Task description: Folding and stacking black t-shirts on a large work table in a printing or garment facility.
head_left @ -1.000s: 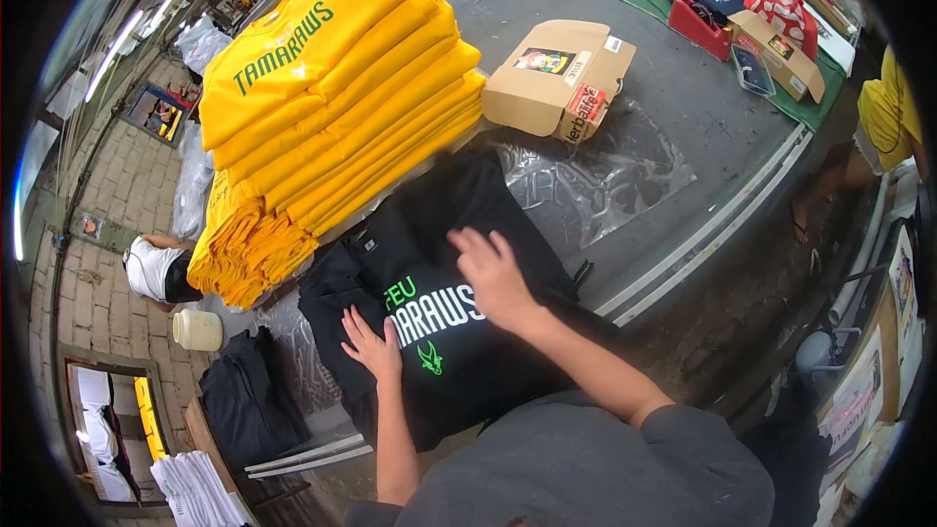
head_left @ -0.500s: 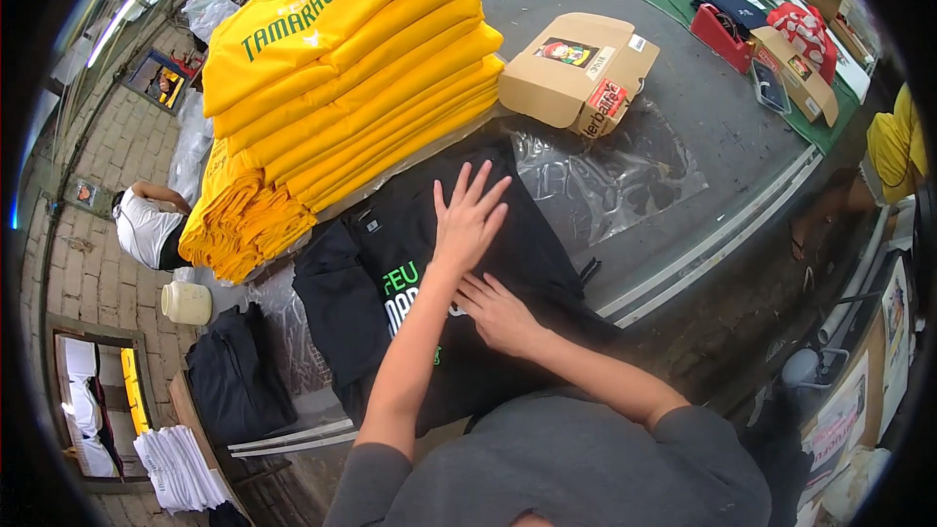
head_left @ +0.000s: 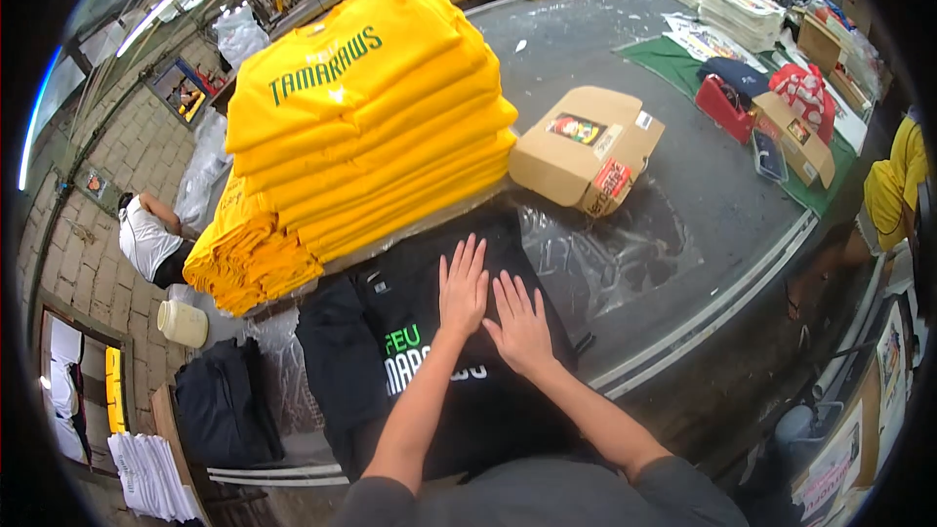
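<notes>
A black T-shirt [head_left: 508, 400] with green and white printing lies spread on the table in front of me. My left hand [head_left: 463, 288] rests flat on its upper part, fingers together and stretched out. Beside it, my right hand [head_left: 522, 322] also lies flat on the cloth, its fingers extended and slightly apart. Neither hand grips anything. Part of the print is hidden under my left forearm. Just beyond the shirt rises a tall stack of folded yellow T-shirts [head_left: 381, 127] with green lettering.
A brown cardboard box [head_left: 586, 141] sits beyond my right hand, near clear plastic sheeting [head_left: 625, 259]. Folded black cloth [head_left: 226, 405] lies at the left. A red container [head_left: 724, 107] and papers occupy the far right. One person in white [head_left: 151, 239] bends at left; another in yellow [head_left: 893, 185] is at right.
My right hand has moved away from me, up beside the left, and its fingers have straightened. My left hand's spread fingers have come together. The camera view has tilted up slightly.
</notes>
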Demonstrator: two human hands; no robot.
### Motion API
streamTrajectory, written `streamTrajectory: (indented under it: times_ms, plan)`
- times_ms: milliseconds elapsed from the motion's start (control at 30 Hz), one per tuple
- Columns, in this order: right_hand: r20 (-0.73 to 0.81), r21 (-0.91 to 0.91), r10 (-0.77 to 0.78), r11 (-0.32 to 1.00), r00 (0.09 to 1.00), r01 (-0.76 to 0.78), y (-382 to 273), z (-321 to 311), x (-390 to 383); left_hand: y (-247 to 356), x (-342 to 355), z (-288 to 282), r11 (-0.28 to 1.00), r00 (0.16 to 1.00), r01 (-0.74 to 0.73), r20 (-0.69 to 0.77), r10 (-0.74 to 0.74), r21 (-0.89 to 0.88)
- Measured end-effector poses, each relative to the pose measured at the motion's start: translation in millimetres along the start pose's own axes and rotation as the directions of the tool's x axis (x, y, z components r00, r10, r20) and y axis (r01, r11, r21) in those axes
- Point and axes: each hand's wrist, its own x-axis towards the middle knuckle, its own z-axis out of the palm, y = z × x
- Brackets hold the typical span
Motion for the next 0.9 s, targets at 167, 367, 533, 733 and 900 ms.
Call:
streamTrajectory:
  times_ms: [167, 367, 533, 733, 900]
  plan:
    - [0.036, 0.096, 0.011, 0.995, 0.999, -0.014, 13.5, -23.5, -34.0, 17.4, -59.0, -13.9, 0.996, 0.998, 0.055, 0.026, -0.057, 0.071]
    - [-0.175, 0.072, 0.259, 0.966, 0.95, -0.25, 40.6, -84.9, -142.7, 28.8, -175.9, -51.5, 0.988, 0.966, 0.127, 0.217, -0.142, 0.086]
    - [-0.056, 0.522, 0.81, 0.522, 0.584, -0.674, 81.3, -72.8, -236.9, 38.9, -326.6, -90.4, 0.993, 0.962, 0.102, 0.259, -0.083, -0.063]
    - [0.396, 0.834, 0.626, 0.061, 0.672, -0.549, 82.2, -19.9, -259.4, -12.9, -506.9, -86.3, 0.355, 0.543, 0.823, 0.428, -0.723, -0.443]
    - [0.403, 0.831, 0.589, 0.086, 0.701, -0.55, 46.7, -19.7, -259.5, -77.9, -510.3, -83.8, -0.022, 0.283, 0.489, 0.183, -0.942, -0.872]
